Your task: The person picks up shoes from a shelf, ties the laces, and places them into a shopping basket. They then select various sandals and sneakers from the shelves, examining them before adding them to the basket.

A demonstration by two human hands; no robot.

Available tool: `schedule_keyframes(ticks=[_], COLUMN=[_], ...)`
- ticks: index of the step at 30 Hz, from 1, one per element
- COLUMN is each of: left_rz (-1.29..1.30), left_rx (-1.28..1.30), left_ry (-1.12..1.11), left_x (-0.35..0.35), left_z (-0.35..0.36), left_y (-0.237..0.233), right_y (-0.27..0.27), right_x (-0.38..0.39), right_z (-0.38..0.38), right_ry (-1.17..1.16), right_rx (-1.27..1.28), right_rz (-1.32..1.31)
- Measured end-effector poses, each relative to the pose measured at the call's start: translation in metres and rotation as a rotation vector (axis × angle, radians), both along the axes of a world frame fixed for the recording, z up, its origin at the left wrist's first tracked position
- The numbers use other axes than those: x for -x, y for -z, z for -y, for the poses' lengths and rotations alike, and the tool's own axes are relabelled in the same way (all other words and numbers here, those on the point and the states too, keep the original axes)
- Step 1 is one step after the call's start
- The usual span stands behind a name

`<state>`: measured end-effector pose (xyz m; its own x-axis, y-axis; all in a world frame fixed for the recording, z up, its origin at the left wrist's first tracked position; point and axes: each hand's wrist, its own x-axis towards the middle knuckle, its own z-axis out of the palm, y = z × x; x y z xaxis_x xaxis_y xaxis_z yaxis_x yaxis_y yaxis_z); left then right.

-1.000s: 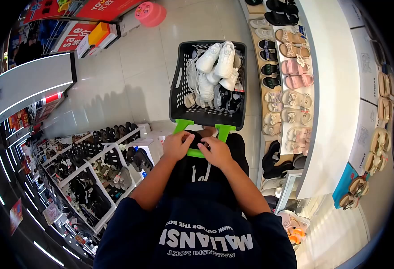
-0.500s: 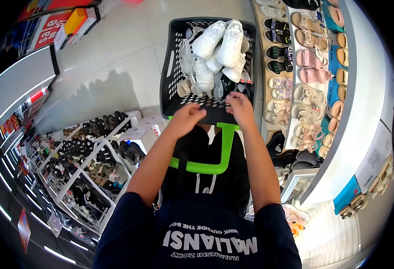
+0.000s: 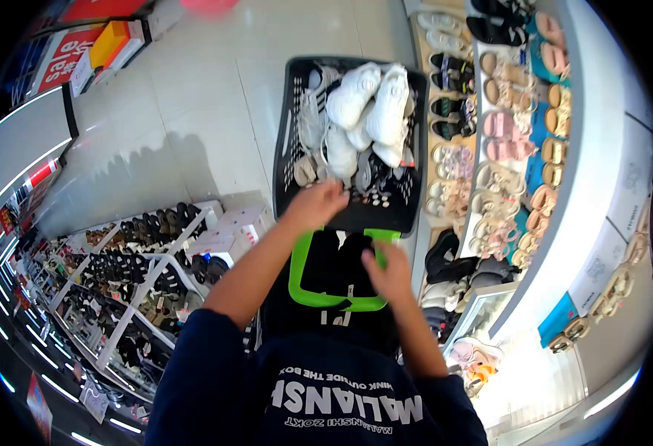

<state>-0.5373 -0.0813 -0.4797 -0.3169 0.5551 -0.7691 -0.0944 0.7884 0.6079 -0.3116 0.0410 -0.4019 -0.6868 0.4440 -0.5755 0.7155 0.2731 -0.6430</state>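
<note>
A dark grey shopping basket [image 3: 371, 218] with perforated walls stands in front of me, piled with shoes. White sneakers [image 3: 354, 97] lie on top, with grey and beige shoes [image 3: 305, 169] beneath them. My left hand [image 3: 317, 205] is over the basket's near left part, its fingers curled and their tips close to the shoes; I cannot tell what is in them. Lower and closer to me, my right hand [image 3: 388, 269] is a little blurred, thumb and fingers apart, over the right side of the green handle [image 3: 339, 300], which is folded toward my body.
Sandals [image 3: 510, 137] in rows fill the shelf on the right, beside a white curved panel [image 3: 575, 149]. At left stands a white rack of dark shoes [image 3: 130, 267], next to white boxes [image 3: 234, 227]. A sale sign [image 3: 63, 56] is at the upper left.
My right hand has drawn back from the basket's near rim toward me. My left hand has shifted slightly right, over the near part of the basket. The basket sits lower in view.
</note>
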Motion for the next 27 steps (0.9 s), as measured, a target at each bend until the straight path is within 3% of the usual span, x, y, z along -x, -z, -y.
schedule_keyframes(ticks=[1, 2, 3, 5, 7, 12, 16, 20, 23, 25, 27], left_rz=[-0.019, -0.239, -0.104, -0.103, -0.396, -0.328, -0.313, -0.347, -0.363, -0.51, -0.57], left_rx=[-0.029, -0.16, -0.108, -0.121, -0.295, -0.214, -0.142, -0.04, -0.163, -0.215, -0.054], left_ry=[0.039, 0.145, 0.267, 0.288, 0.403, 0.335, 0.255, 0.03, -0.197, -0.122, -0.059], left_x=[-0.01, -0.03, -0.033, -0.054, -0.08, -0.058, -0.041, -0.019, -0.004, 0.004, 0.02], left_z=[0.015, 0.043, 0.054, 0.081, 0.11, 0.08, 0.058, 0.04, 0.022, 0.004, -0.017], left_y=[-0.04, -0.05, -0.078, -0.115, -0.109, -0.097, -0.094, -0.095, -0.092, -0.098, -0.109], right_y=[-0.023, -0.037, -0.045, -0.037, -0.039, -0.049, -0.038, -0.038, -0.033, -0.038, -0.037], right_x=[-0.008, -0.012, -0.015, -0.019, -0.009, 0.012, 0.031, 0.067, 0.094, 0.117, 0.136], right_z=[0.015, 0.024, 0.03, 0.041, 0.039, 0.019, -0.002, -0.031, -0.055, -0.072, -0.089], right_ry=[-0.006, -0.068, -0.129, 0.003, 0.045, 0.044, 0.052, 0.078, 0.012, 0.013, -0.01], right_rx=[-0.009, -0.023, -0.043, -0.11, -0.209, -0.07, -0.123, -0.115, -0.07, -0.025, -0.002], right_rz=[-0.031, -0.075, -0.12, -0.106, -0.175, 0.002, 0.091, 0.092, 0.101, 0.036, -0.005])
